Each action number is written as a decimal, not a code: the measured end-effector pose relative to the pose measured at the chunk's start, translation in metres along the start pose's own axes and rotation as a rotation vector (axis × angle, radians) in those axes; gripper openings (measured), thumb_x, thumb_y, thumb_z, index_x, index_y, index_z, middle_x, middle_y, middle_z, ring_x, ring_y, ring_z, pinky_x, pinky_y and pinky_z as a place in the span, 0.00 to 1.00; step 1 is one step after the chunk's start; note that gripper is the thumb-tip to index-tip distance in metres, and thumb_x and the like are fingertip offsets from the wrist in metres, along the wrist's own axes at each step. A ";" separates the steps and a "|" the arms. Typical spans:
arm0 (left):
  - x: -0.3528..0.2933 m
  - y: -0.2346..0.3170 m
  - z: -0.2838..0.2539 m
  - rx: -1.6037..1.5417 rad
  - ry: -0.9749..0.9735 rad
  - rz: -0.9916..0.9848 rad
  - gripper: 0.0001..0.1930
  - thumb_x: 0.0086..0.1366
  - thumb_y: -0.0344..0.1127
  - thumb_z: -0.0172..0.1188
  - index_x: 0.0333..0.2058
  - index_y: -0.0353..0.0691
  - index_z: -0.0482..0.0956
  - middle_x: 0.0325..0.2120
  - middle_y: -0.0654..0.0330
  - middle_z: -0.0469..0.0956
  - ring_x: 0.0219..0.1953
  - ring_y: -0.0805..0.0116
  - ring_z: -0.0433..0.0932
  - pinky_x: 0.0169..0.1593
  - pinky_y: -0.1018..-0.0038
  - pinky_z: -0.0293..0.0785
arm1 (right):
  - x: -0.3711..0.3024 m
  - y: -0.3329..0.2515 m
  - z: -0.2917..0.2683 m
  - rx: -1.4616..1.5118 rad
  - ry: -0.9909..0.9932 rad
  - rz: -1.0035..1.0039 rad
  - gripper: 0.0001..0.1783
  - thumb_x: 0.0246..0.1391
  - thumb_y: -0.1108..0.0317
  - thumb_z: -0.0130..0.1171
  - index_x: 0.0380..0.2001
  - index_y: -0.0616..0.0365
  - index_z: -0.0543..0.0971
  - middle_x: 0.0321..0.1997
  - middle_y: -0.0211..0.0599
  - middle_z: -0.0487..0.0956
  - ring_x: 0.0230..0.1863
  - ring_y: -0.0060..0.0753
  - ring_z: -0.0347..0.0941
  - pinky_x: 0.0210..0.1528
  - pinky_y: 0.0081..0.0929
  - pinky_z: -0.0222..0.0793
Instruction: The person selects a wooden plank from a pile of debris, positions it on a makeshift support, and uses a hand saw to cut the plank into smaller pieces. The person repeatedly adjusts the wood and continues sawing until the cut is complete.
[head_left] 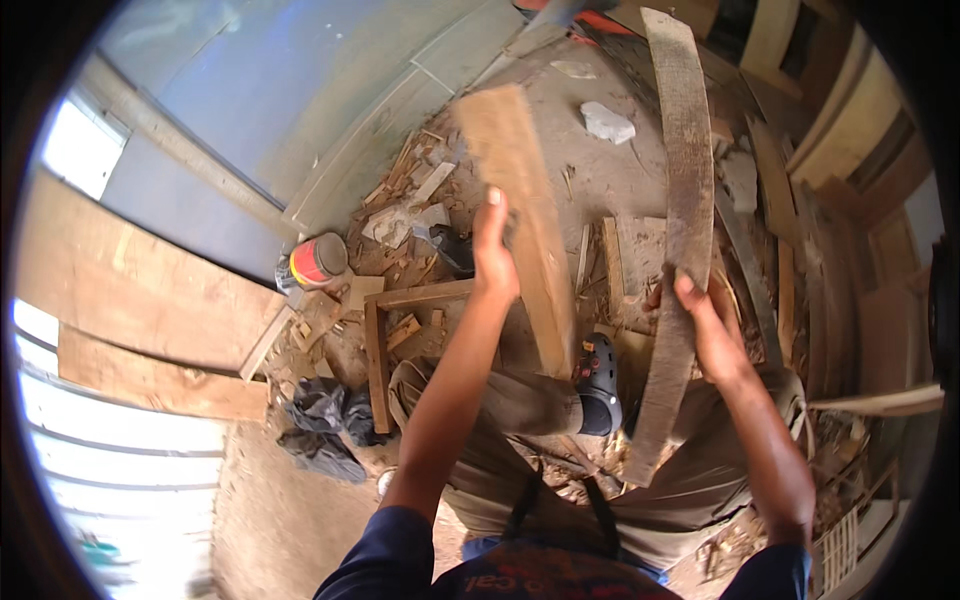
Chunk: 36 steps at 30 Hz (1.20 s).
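Note:
My left hand (495,250) grips a light brown wooden board (530,210) with the thumb lying on its face. That board tilts, its far end up and to the left and its near end by my shoe. In my right hand (712,325) is a longer, darker, weathered wooden plank (688,150), held with the thumb on its face and the fingers behind its edge. The plank stretches from the top of the view down to between my legs. A gap separates the two pieces.
A red and yellow can (318,260) lies at left amid wood scraps. Nearby are a wooden frame (377,365) and a black plastic bag (330,420). A white chunk (607,122) lies on the far floor. Boards (865,110) lean along the right. My grey clog (598,385) is below.

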<state>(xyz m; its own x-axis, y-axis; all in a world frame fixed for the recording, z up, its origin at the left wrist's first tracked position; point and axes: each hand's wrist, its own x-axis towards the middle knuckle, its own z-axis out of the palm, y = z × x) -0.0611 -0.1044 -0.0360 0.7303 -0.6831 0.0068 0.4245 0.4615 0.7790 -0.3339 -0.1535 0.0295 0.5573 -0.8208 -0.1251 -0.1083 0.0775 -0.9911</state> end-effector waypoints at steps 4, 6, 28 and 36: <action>-0.064 0.001 -0.005 -0.103 -0.217 -0.228 0.33 0.72 0.58 0.55 0.61 0.36 0.70 0.54 0.58 0.75 0.56 0.66 0.74 0.60 0.66 0.70 | 0.002 0.004 0.026 -0.103 -0.111 -0.209 0.39 0.62 0.48 0.63 0.64 0.68 0.65 0.61 0.51 0.74 0.63 0.39 0.69 0.66 0.35 0.63; -0.086 0.000 -0.010 -0.127 -0.179 -0.274 0.33 0.73 0.59 0.52 0.62 0.37 0.70 0.53 0.56 0.76 0.53 0.63 0.76 0.58 0.65 0.72 | -0.006 -0.003 0.037 -0.127 -0.119 -0.203 0.39 0.63 0.48 0.62 0.64 0.68 0.65 0.61 0.50 0.74 0.64 0.38 0.68 0.66 0.35 0.62; -0.127 -0.022 0.058 0.035 -0.117 -0.599 0.28 0.68 0.56 0.63 0.54 0.37 0.76 0.43 0.57 0.81 0.44 0.64 0.82 0.47 0.63 0.81 | -0.017 0.062 0.011 0.142 -0.032 0.320 0.78 0.40 0.32 0.74 0.71 0.80 0.42 0.72 0.71 0.58 0.71 0.58 0.60 0.71 0.43 0.60; -0.112 -0.043 0.075 0.488 -0.295 -0.548 0.38 0.69 0.61 0.58 0.62 0.32 0.69 0.57 0.51 0.75 0.57 0.62 0.76 0.58 0.62 0.75 | 0.005 0.046 -0.011 0.584 -0.175 0.329 0.44 0.57 0.38 0.59 0.65 0.63 0.69 0.66 0.53 0.71 0.66 0.49 0.68 0.65 0.48 0.67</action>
<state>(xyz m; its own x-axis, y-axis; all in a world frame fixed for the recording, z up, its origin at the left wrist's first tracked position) -0.2011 -0.0903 -0.0227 0.2841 -0.8947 -0.3448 0.3504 -0.2378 0.9059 -0.3457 -0.1600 -0.0166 0.7011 -0.6032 -0.3802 0.1393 0.6388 -0.7567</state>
